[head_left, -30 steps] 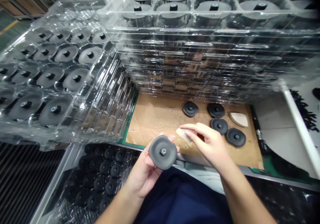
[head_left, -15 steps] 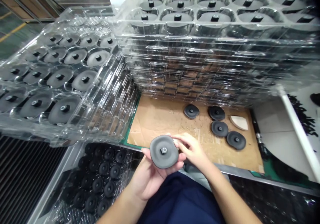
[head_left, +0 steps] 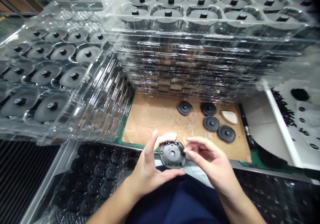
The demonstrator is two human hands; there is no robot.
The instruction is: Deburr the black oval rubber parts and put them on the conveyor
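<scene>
My left hand [head_left: 150,170] grips a round black plastic disc [head_left: 172,154] between thumb and fingers, above my lap. The disc's face with several small studs round its rim and a raised centre points up toward me. A pale covering shows on a left fingertip at the disc's far edge. At the disc's right rim is my right hand [head_left: 210,160], thumb and forefinger pinched together and the other fingers curled. Whether a small part sits in that pinch is hidden.
Several similar discs [head_left: 211,123] and a pale wedge-shaped piece [head_left: 229,116] lie on the cardboard sheet [head_left: 150,114]. Tall stacks of clear trays [head_left: 175,56] holding discs stand behind and to the left [head_left: 100,94]. Lower left is another tray of black discs [head_left: 92,185]; small black parts [head_left: 283,107] lie right.
The disc has been turned over, from its face with the central post to its studded face. My left hand now grips it by the edges. The view has shifted slightly right.
</scene>
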